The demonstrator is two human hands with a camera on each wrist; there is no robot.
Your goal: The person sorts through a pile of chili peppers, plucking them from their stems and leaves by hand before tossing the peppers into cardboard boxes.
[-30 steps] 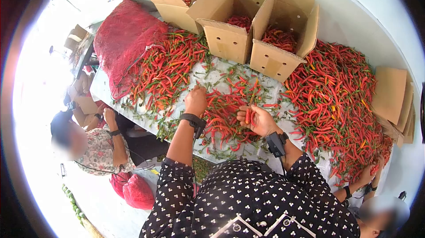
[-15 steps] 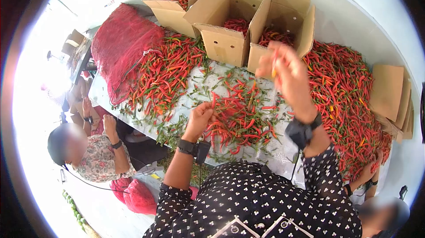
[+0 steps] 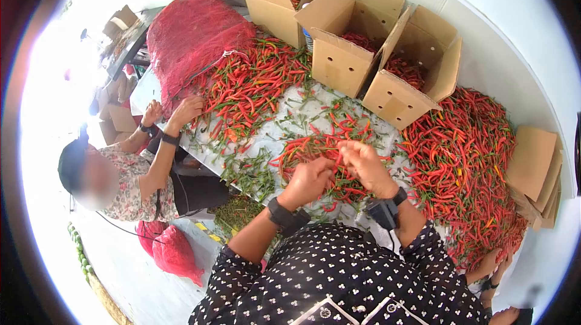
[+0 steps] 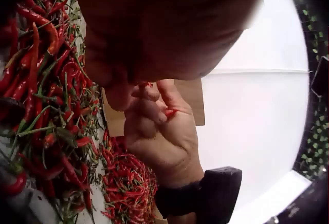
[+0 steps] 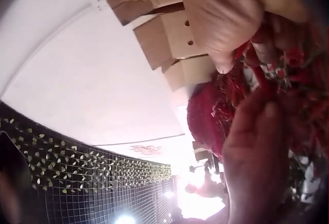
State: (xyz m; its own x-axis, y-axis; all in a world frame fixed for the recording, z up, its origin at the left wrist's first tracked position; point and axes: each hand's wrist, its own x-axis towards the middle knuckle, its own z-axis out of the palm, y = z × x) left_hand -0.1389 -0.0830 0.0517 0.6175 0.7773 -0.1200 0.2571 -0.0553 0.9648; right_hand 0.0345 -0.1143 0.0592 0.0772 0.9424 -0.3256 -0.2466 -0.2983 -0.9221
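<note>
Both hands are close together over a small heap of red chillies (image 3: 302, 145) with green stems. In the right wrist view the left hand (image 5: 254, 152) pinches a red chilli (image 5: 263, 77) between thumb and finger. The right hand (image 5: 226, 18) is just above it, fingers curled. In the left wrist view red chilli pieces (image 4: 170, 113) show in the curled fingers of the right hand (image 4: 164, 142); the left hand (image 4: 164, 29) is dark and large in front. Seen from the head, the left hand (image 3: 307, 183) is beside the right hand (image 3: 367, 167).
Three open cartons (image 3: 342, 65) holding chillies stand along the wall. A big chilli pile (image 3: 466, 173) lies right, another (image 3: 248, 86) left beside a red net sack (image 3: 196, 34). Flattened cardboard (image 3: 532, 164) leans far right. A person (image 3: 136, 173) works at left; another's hands (image 3: 490, 264) show lower right.
The right hand has come back from near the cartons to the small heap. My left hand has moved right and nearer to it. The person at left now reaches to the left pile.
</note>
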